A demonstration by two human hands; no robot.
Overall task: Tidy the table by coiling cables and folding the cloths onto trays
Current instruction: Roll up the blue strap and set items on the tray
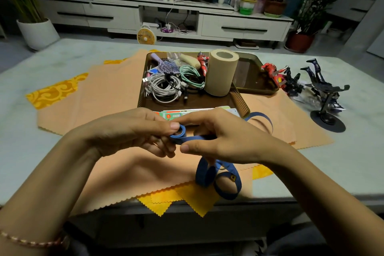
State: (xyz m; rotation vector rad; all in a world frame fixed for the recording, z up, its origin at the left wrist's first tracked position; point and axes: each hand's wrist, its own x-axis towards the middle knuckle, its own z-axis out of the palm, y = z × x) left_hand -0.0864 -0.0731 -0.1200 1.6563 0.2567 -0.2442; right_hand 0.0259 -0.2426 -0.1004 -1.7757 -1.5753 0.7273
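A blue flat strap (220, 174) is held over the near part of the table. My left hand (133, 131) pinches its rolled-up end into a small coil between thumb and fingers. My right hand (218, 139) grips the strap just beside the coil; the loose remainder hangs in loops below and trails off to the right. Peach cloths (108, 93) with yellow patterned cloths (52, 91) under them lie spread flat on the table. The near brown tray (239, 100) holds a coiled white cable (164, 86) and a coiled green cable (190, 75).
The near tray also holds a paper roll (221, 72), a hairbrush (166, 65), a red toy and a flat packet. A second tray (257, 87) sits behind right. Toy figures (278, 77) and a figure on a black stand (326, 93) lie on the right.
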